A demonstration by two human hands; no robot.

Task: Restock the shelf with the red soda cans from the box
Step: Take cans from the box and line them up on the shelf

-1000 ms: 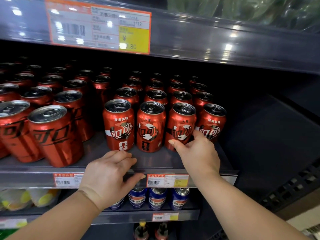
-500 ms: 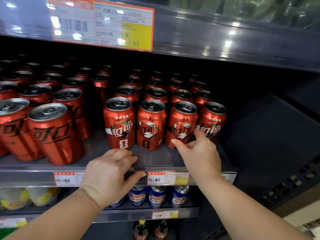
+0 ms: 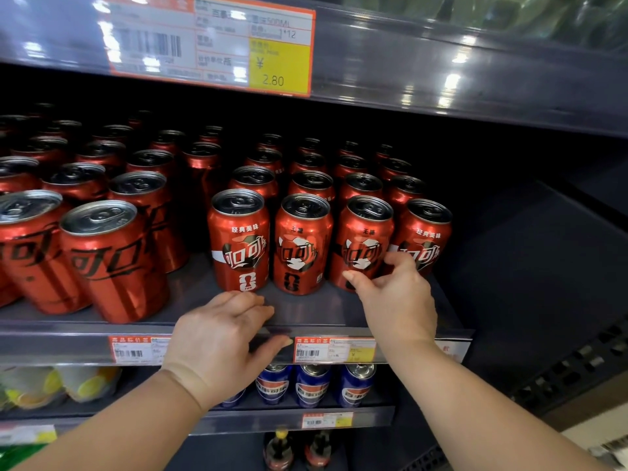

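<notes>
Glossy red soda cans (image 3: 238, 239) with dull silver pull-tab lids stand in ranks on the dark, smooth metal shelf (image 3: 323, 311) across the middle of the frame. A front row of four sits at centre, and more stand at the left edge, where the outermost is cut off.

The right hand (image 3: 397, 300) grasps the third can (image 3: 365, 239) of that front row, right of centre. Its thumb lies on the can's lower face and its fingers curl round the far side, against the fourth can (image 3: 424, 243), whose lower part the hand hides. The left hand (image 3: 217, 345) lies slack on the shelf lip at lower centre, fingers lightly bent on top and thumb on the clear plastic price rail, holding nothing.

The rear ranks fade into shadow, so their count is unclear. A large orange-edged price label (image 3: 210, 42) at the top left is streaked with glare. Below the shelf, blue cans (image 3: 312, 385) show only their upper halves. Pale packets (image 3: 51, 385), possibly lemon-printed, blur at lower left. Two dark bottle necks (image 3: 295, 450) are cropped at the bottom edge.
</notes>
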